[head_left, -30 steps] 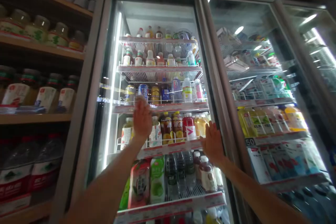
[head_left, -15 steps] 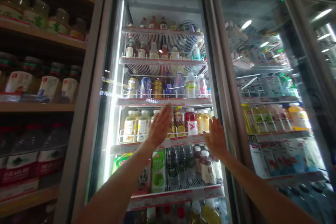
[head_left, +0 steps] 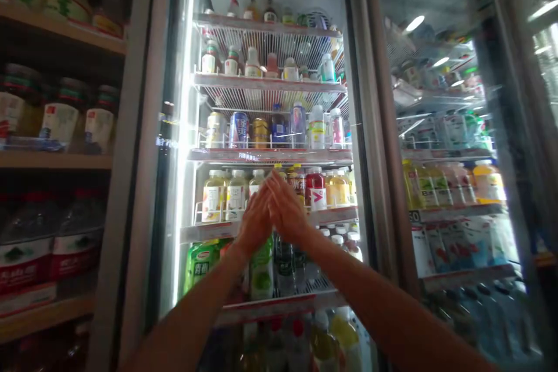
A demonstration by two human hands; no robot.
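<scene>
My left hand point(head_left: 256, 218) and my right hand point(head_left: 285, 209) meet in front of the lit drinks fridge, palms facing and fingers stretched out towards its shelves. Their fingertips appear to touch, and no object shows in either hand. Behind the fingers stands a row of bottles, partly covered by them. To the right of my hands is a red bottle with a white label point(head_left: 316, 189). Left of them are pale yellow bottles point(head_left: 213, 195) behind a wire rail. Below, a green carton point(head_left: 261, 273) is partly hidden by my left wrist.
A metal door frame point(head_left: 383, 128) separates this fridge from another glass-fronted one on the right. Wooden shelves point(head_left: 56, 161) with jars and large water bottles stand at the left. Cans point(head_left: 239, 129) and bottles line the fridge shelf above my hands.
My hands have come together from apart, the right one moving left to meet the left one. The view has tilted slightly, so the shelves sit higher.
</scene>
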